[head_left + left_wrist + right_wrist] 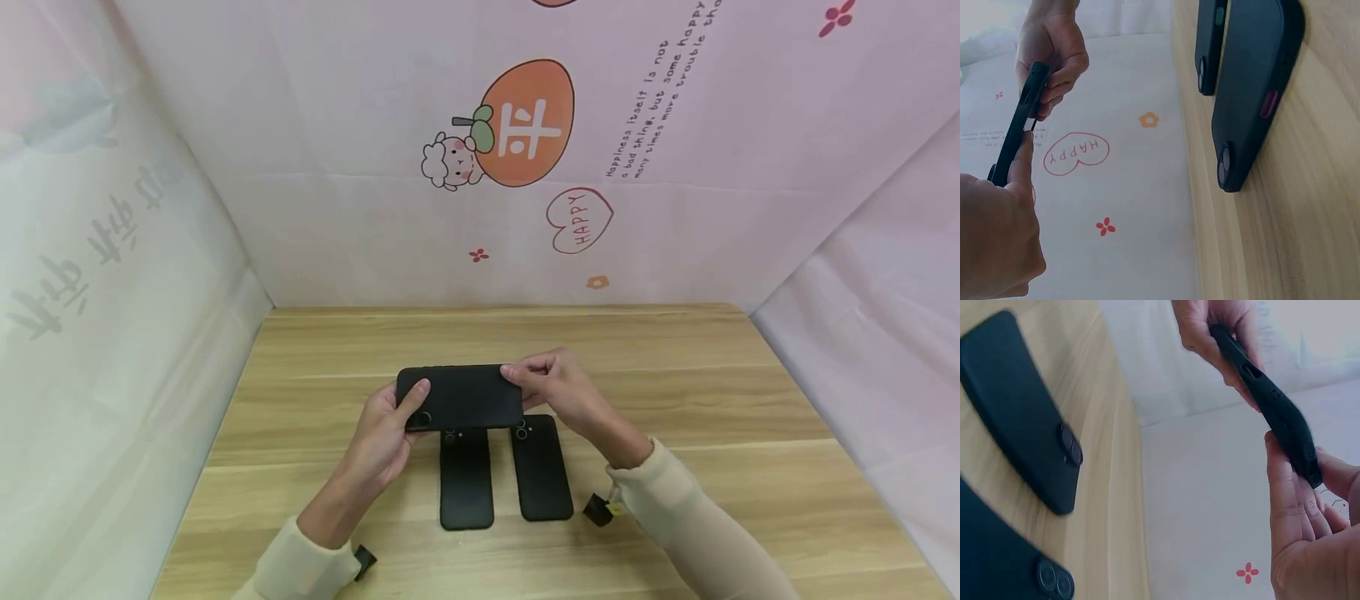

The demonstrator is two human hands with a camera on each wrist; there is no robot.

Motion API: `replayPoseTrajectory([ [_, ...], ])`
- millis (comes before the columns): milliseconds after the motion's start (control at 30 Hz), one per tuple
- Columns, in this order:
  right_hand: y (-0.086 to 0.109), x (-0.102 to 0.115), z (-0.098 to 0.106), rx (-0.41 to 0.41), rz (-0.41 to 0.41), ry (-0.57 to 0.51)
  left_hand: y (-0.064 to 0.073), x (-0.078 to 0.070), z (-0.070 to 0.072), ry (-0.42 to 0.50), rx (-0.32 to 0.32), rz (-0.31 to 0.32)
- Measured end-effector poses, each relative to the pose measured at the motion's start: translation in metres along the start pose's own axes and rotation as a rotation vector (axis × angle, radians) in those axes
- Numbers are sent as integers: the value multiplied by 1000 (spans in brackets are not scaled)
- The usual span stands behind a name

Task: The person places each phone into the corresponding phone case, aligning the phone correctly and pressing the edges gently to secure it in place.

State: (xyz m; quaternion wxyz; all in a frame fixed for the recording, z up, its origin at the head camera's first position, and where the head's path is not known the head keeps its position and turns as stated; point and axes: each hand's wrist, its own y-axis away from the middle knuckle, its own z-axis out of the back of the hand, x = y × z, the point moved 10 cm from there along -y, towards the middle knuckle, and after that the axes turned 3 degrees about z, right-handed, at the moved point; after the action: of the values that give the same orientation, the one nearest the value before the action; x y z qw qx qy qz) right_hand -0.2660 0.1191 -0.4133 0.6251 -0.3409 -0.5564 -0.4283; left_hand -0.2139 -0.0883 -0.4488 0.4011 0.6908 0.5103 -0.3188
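Note:
A black phone case is held sideways above the table, its camera ring at the lower left in the head view. My left hand grips its left end, thumb across the back. At the other end, my right hand pinches the upper right corner between thumb and fingers. In the right wrist view the case's edge looks bowed and shows a port cutout. Whether a phone sits inside, I cannot tell. Below lie two black phones, one on the left and one on the right, camera lenses facing up.
The wood-grain table meets a printed white cloth wall at its back edge. More cloth hangs on the left and right sides. Small black devices hang at the left sleeve and right sleeve.

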Motion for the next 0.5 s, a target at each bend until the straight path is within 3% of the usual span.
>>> replayPoseTrajectory([
  [333, 1, -5, -1, -21, -15, -105, 1, -2, -2, 11, 5, -10],
  [500, 4, -9, -3, -32, -64, -90, 2, -4, -3, 5, 3, -22],
])
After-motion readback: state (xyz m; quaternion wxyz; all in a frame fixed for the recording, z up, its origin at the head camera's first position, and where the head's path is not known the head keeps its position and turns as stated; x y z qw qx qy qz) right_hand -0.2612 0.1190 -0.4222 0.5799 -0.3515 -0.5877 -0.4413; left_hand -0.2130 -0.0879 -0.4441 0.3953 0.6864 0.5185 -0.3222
